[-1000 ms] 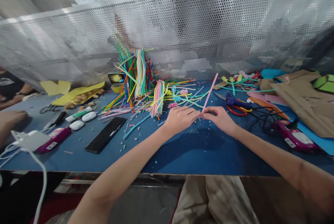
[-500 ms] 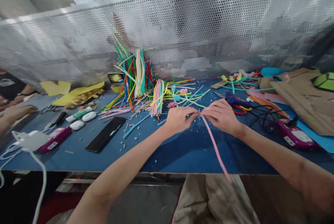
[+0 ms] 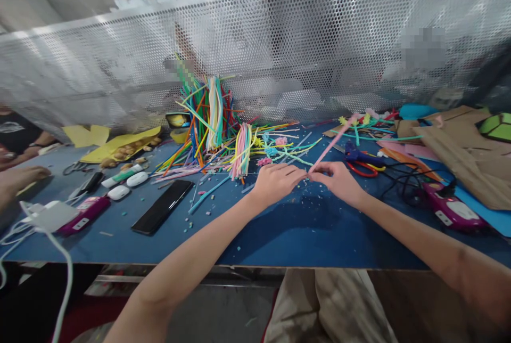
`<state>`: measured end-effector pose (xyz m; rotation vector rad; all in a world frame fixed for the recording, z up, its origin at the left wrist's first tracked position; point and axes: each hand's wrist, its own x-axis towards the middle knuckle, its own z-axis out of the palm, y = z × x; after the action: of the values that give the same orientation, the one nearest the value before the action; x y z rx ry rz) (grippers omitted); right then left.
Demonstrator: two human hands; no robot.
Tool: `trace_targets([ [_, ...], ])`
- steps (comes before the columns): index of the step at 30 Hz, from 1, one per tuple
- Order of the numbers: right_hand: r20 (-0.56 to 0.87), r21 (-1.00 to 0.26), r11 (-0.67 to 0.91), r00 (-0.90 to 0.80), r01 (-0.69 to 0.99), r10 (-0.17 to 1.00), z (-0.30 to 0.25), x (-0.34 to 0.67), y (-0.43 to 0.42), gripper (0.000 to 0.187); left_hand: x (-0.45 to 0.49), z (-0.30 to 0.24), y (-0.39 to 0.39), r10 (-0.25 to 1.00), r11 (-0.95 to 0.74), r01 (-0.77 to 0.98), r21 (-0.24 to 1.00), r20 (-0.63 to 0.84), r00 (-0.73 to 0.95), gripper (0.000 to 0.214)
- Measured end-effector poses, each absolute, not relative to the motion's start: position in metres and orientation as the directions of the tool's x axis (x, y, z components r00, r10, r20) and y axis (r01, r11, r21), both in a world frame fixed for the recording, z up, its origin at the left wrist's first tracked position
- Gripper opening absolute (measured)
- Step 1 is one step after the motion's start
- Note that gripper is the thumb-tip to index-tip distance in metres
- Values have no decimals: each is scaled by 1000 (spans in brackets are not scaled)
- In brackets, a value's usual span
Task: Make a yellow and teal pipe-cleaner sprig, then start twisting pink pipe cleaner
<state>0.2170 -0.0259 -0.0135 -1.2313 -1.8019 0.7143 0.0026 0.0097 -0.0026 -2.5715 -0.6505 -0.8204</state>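
My left hand [image 3: 276,181] and my right hand [image 3: 337,180] meet fingertip to fingertip above the blue table [image 3: 279,226]. Both pinch the near end of a pink pipe cleaner [image 3: 333,143], which slants up and away to the right, blurred by motion. Just behind my hands lies a heap of coloured pipe cleaners [image 3: 223,130], some standing upright in a bundle. Small cut bits [image 3: 307,199] are scattered on the table under my hands.
A black phone [image 3: 162,213], white earbud cases [image 3: 128,185] and a purple glue gun [image 3: 82,215] lie left. Scissors [image 3: 359,159], another purple glue gun [image 3: 449,210], cables and brown paper [image 3: 467,151] lie right. Another person's hand [image 3: 18,178] rests far left. A perforated metal screen [image 3: 279,45] stands behind.
The pink pipe cleaner swung: it pointed up and away, then down toward me, and now points up and away to the right again. My hands stay pinched together.
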Motion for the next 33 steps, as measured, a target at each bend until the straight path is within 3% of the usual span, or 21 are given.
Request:
trace_targets([
  [2,315,-806,368,-190,464,930,-14,218,-25,24,1,-1,11,278,-816,513,-265,599,751,22],
  [5,498,-650,499,-174,573,849,-15,219,-27,21,1,1,10,295,-817,522,-246,599,744,23],
  [8,663,-370,623,-273,690,697,-14,224,-29,16,3,1,6,374,-839,537,-93,617,692,23],
  [11,710,-83,684,-439,724,551,-11,233,-33,18,5,2,2,483,-838,535,104,597,641,23],
  [14,725,72,694,-515,717,457,-9,238,-36,23,6,5,-1,550,-828,509,236,517,656,23],
  [17,743,-13,680,-448,733,497,-8,232,-36,15,6,5,-1,566,-817,529,230,498,658,23],
  [19,717,-191,640,-339,744,609,-9,225,-34,12,6,3,1,548,-807,573,143,542,637,23],
  [22,562,-506,519,-193,689,805,-13,217,-29,16,5,-2,6,473,-796,605,-20,605,641,24],
  [25,404,-710,423,-167,564,900,-17,217,-24,20,4,-5,11,376,-825,552,-124,610,698,23],
  [28,418,-709,429,-156,559,895,-19,219,-23,20,3,-6,14,344,-828,535,-170,599,723,23],
  [33,608,-437,562,-229,702,760,-18,221,-23,15,5,-4,11,388,-828,552,-103,605,695,24],
])
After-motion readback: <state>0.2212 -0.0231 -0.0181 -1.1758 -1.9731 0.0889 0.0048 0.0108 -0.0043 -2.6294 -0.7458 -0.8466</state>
